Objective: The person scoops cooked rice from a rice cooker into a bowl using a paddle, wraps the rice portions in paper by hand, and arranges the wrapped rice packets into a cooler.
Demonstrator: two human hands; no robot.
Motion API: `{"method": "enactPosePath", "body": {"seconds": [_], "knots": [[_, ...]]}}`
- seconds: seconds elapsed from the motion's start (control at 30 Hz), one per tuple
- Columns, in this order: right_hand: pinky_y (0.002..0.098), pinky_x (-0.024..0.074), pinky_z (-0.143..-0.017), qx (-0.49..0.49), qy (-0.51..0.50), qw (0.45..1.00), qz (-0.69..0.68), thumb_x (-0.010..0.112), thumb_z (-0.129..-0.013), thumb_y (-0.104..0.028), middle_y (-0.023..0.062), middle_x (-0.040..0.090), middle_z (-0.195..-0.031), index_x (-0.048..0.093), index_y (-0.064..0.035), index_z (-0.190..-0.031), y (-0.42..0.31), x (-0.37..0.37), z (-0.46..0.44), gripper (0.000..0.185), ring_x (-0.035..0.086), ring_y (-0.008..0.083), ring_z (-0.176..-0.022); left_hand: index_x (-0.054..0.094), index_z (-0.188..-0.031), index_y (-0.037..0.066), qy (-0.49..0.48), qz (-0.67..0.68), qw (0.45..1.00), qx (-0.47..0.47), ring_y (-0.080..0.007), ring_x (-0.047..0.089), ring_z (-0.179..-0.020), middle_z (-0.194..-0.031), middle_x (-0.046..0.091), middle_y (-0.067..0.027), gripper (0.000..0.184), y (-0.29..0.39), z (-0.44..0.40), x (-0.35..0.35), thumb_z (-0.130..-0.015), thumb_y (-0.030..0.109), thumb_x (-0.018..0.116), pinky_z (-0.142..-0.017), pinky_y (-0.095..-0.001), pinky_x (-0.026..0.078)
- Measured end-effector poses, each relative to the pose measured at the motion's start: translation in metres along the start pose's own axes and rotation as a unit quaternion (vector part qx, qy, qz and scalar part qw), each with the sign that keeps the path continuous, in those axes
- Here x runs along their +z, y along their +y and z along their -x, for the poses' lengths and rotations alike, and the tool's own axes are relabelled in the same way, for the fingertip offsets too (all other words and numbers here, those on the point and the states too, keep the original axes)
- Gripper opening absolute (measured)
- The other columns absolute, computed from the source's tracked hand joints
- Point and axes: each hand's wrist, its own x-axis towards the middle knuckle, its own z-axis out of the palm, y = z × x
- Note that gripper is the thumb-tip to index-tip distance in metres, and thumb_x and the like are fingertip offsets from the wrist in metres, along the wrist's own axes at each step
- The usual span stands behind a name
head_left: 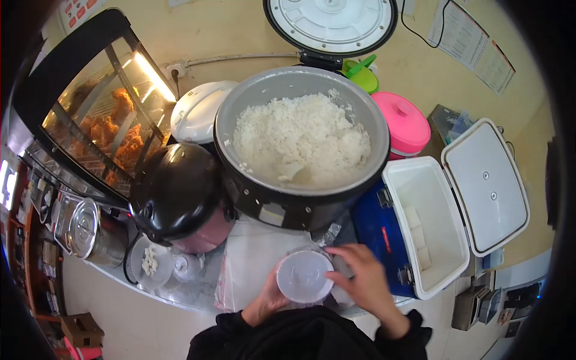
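Note:
A small round translucent plastic bowl [304, 277] is in front of my body, its open top facing up. My left hand [274, 294] is wrapped round its left side; the fingers beneath are hidden. My right hand [361, 277] is at the bowl's right rim, thumb on the edge and the index finger curved at the upper right side. Just beyond the bowl stands a large rice cooker pot [270, 204], lid raised, with white rice [300, 135] heaped in it. White paper sheets [249, 258] lie to the left of the bowl.
A blue and white cooler [375, 240] stands open at the right, with white wrapped pieces [418, 237] inside. On the left are a closed dark rice cooker [177, 192], a heated display case [72, 66] with fried chicken, and a plate [157, 277] with rice bits. A pink container [402, 123] stands behind.

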Motion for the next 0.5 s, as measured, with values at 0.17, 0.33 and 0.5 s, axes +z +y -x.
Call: {"method": "enactPosePath", "body": {"seconds": [0.17,0.33,0.5], "knots": [[0.0316,0.0477,-0.065,-0.094,0.016,0.992,0.085,0.073,-0.073,-0.016,0.0085,0.059,-0.084,0.064,-0.0074,-0.098,-0.052,-0.063,-0.054,0.028,0.059,0.0259,-0.079,0.03,-0.139,0.008,-0.129,0.067,0.989,0.034,-0.0388,0.04,-0.125,-0.139,0.037,-0.0185,0.091,0.028,0.011,-0.028,-0.078,0.076,0.035,-0.103,-0.0548,0.033],[0.0359,0.0457,-0.071,-0.243,-0.124,0.956,0.107,0.068,-0.078,-0.023,0.0096,0.055,-0.091,0.063,-0.0071,-0.096,-0.054,-0.044,-0.159,0.025,0.055,0.0286,-0.085,0.031,-0.139,0.013,-0.055,0.039,0.983,0.168,-0.0466,0.04,-0.121,-0.134,0.039,-0.0221,0.109,0.052,0.029,-0.046,-0.06,0.088,0.044,-0.097,-0.0611,0.037],[0.0368,0.0446,-0.073,-0.258,-0.246,0.924,0.14,0.064,-0.081,-0.024,0.0094,0.054,-0.086,0.061,-0.009,-0.095,-0.042,-0.033,-0.217,0.021,0.055,0.0275,-0.085,0.03,-0.138,0.012,-0.044,-0.058,0.945,0.319,-0.0451,0.044,-0.118,-0.135,0.039,-0.0203,0.11,0.072,0.039,-0.053,-0.058,0.086,0.049,-0.093,-0.0591,0.043]]}}
